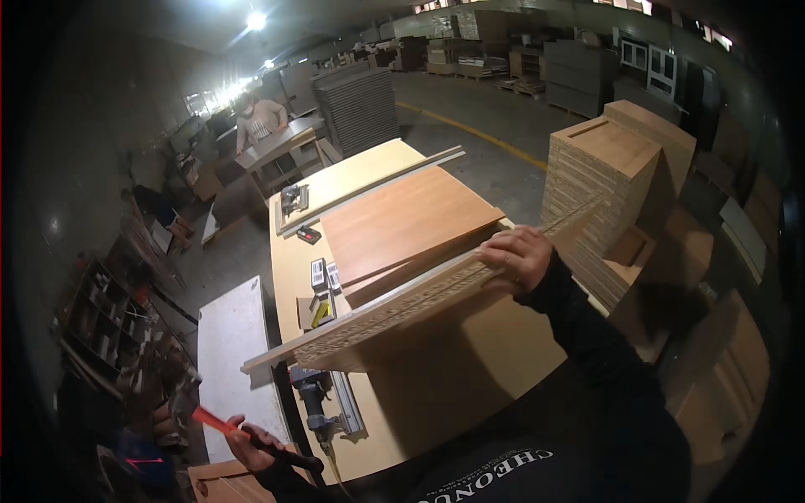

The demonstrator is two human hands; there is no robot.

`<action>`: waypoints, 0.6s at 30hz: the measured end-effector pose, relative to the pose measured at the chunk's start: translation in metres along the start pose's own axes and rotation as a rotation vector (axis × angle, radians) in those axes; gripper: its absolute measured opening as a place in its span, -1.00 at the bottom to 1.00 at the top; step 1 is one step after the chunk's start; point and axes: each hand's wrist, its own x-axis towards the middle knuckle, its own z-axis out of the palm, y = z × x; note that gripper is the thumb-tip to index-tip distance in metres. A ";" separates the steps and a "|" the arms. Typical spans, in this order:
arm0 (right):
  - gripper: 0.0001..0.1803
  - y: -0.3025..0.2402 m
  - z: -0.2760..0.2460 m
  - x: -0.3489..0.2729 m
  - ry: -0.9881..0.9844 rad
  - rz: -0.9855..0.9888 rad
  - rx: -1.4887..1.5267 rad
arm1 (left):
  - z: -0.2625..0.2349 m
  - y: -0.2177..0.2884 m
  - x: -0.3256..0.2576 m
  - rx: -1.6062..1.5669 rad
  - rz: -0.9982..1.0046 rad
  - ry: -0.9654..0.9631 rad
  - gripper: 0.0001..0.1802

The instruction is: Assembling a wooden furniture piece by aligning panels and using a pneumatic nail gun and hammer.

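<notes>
My left hand (251, 443) is closed around the grip of a hammer (216, 422) with an orange and black handle, held off the table's near left side. My right hand (516, 258) rests over the top edge of a wooden panel (402, 325) standing on edge across the table, fingers on the far side. A long, thin strip (277, 355) runs along that panel's top edge and sticks out past its left end. Behind it lies a flat wood-coloured panel (407, 222). Below the strip's left end are a nail gun (315, 409) and a metal rail (347, 404).
A second nail gun (293, 199), a red-and-black device (309, 235) and small boxes (319, 274) lie on the pale worktable (289, 268). Stacked panels (599, 180) stand at the right, dark stacked boards (356, 105) at the back. A person (264, 117) works at the far left.
</notes>
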 end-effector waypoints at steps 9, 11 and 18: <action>-0.49 0.034 0.008 0.000 0.055 0.121 -0.029 | 0.177 0.047 -0.012 0.268 -0.266 -0.641 -0.77; -0.39 0.048 0.005 0.000 0.087 0.186 -0.114 | 0.206 0.053 -0.020 0.217 -0.286 -0.717 -0.77; -0.35 0.048 0.018 0.020 0.126 0.199 -0.067 | 0.233 0.091 -0.014 0.271 -0.195 -0.725 -0.71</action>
